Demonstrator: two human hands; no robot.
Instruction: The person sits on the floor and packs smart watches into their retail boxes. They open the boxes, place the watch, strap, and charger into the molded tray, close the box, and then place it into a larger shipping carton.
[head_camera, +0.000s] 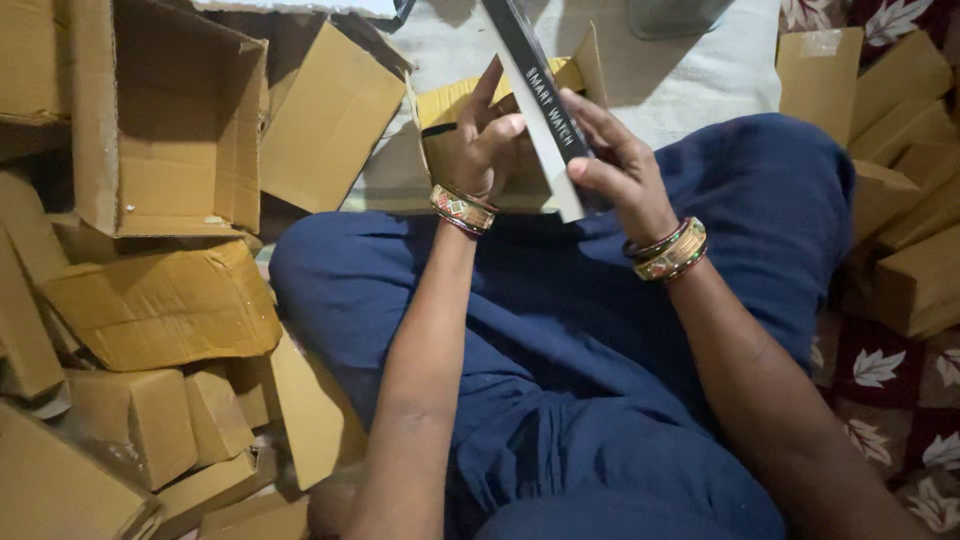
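A: Where is the long black box (535, 95)?
B: Up over the lap, both hands gripping it: left hand (488, 140) curled on its left side, right hand (622, 165) clasping its near end.
A: Behind it?
B: A small open carton (450, 105); cardboard boxes (160, 300) are piled at left.

Left side crowded: large open carton (165, 120) lies on its side, mouth facing up toward the camera, with sealed and crushed boxes (160, 305) heaped below it right against the person's knee. No clear passage there. Right side similar, a stack of small cartons (905, 180) close to the other knee. Ahead, a strip of pale cloth (690, 75) lies bare past the open small box (470, 110), the one free lane. Both hands, left hand (490, 140) and right hand (615, 165), work over the lap; a dark object at the top edge, possibly a container, partly blocks that lane.
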